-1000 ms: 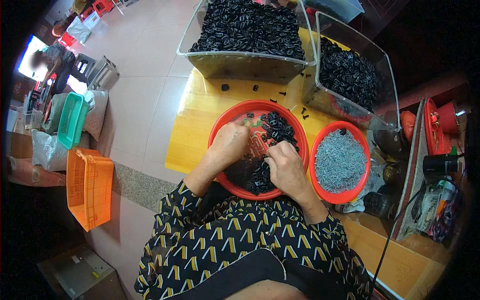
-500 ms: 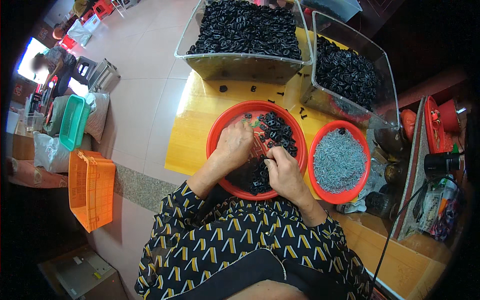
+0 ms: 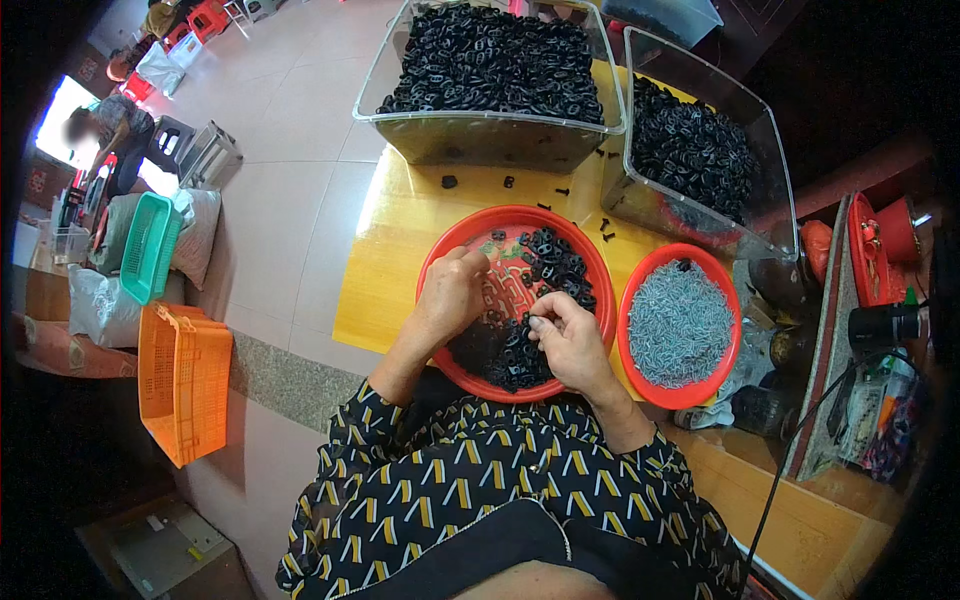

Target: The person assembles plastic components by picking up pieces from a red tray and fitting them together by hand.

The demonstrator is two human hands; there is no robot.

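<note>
A round red tray (image 3: pixel 603 300) holds small black plastic pieces, with one pile (image 3: pixel 560 262) at its far right and another (image 3: pixel 515 362) at its near side. Over the tray's left part is my left hand (image 3: pixel 450 292), fingers curled; whatever they hold is hidden. My right hand (image 3: pixel 577 345) is above the near pile, thumb and forefinger pinched together at its left edge. Anything in that pinch is too small to make out. To the right, a second red tray (image 3: pixel 735 330) is filled with small silvery screws (image 3: pixel 678 325).
Two clear plastic bins, one large (image 3: pixel 490 122) and one to its right (image 3: pixel 775 150), stand heaped with black pieces on the yellow table (image 3: pixel 385 250). Loose black screws (image 3: pixel 607 230) lie before them. Orange (image 3: pixel 185 385) and green (image 3: pixel 150 245) baskets stand left, near another person (image 3: pixel 125 130).
My left hand has drawn back leftward from the tray's middle, uncovering more of its patterned bottom. My right hand stays nearly in place, still pinched. The view has shifted slightly.
</note>
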